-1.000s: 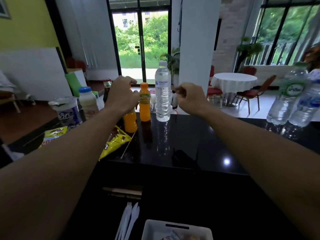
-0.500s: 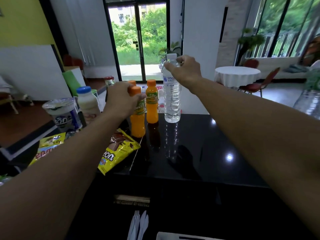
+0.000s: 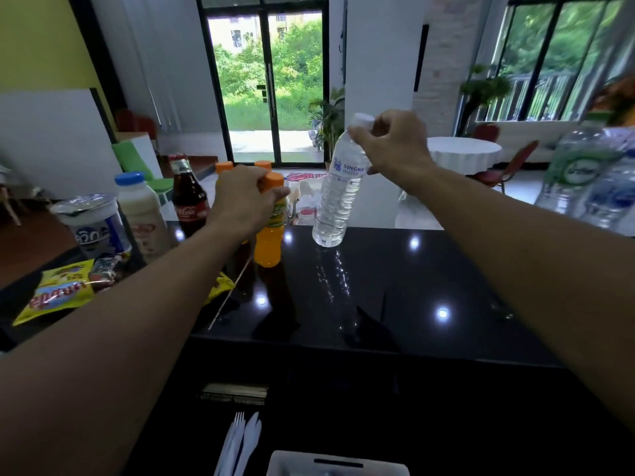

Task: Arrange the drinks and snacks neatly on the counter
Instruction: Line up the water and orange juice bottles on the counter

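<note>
left hand [image 3: 244, 197]: fingers curled round the top of an orange juice bottle [image 3: 269, 242], just under its orange cap.
orange juice bottle: upright on the black glossy desk [image 3: 412, 286], near the far edge; two more orange caps [image 3: 224, 165] show just behind the hand.
right hand [image 3: 391, 146]: fingers closed round the neck of a clear water bottle [image 3: 338, 197], below its white cap.
water bottle: tilted, cap toward the right, base low over the far edge of the desk; whether it touches the desk cannot be told. it is just right of the orange juice bottle, apart from it.
left end of desk: cola bottle [image 3: 188, 197], blue-capped milk bottle [image 3: 141, 207] and foil-lidded cup [image 3: 91, 218] in a row; a yellow snack bag [image 3: 55, 293] lies flat in front of them.
right edge: two blurred water bottles [image 3: 577, 173] close to the camera.
below the desk: white plastic forks [image 3: 237, 441] beside a white tray [image 3: 336, 463].
</note>
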The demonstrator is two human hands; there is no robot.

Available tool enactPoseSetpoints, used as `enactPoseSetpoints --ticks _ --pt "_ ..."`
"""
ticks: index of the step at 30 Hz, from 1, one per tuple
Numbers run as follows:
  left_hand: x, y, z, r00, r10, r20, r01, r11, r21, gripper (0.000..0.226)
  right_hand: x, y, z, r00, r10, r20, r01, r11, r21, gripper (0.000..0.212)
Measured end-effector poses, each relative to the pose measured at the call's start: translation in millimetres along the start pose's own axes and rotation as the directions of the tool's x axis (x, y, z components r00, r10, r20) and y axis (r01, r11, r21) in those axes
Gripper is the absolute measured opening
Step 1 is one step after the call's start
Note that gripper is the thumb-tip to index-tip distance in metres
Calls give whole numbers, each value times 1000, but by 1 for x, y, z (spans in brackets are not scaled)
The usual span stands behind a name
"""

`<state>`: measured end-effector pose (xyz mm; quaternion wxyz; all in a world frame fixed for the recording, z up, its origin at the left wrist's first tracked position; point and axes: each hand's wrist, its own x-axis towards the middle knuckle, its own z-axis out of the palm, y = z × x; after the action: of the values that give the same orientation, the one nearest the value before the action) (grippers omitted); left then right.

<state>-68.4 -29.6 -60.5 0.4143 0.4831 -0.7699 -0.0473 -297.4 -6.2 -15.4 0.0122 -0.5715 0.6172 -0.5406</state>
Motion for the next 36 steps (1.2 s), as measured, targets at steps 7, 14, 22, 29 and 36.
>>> enactPoseSetpoints --ticks 7,14,22,29,36 --pt "10 69 45 996 65 58 -61 996 -63 31 -3 30 -102 998 -54 -11 52 989 -141 36" --pt "26 145 110 986 119 117 -93 975 -201 23 4 70 -178 997 -72 19 75 956 -285 40" --pt "48 210 176 975 177 130 -130 942 -310 23 20 121 -226 998 -56 -27 43 937 -346 33" --pt "58 239 219 966 211 151 -159 941 -299 19 31 139 -240 998 -68 2 64 924 -377 35" --pt "58 238 242 963 192 187 -125 939 -320 18 48 151 -244 993 70 98 -32 937 -347 32"
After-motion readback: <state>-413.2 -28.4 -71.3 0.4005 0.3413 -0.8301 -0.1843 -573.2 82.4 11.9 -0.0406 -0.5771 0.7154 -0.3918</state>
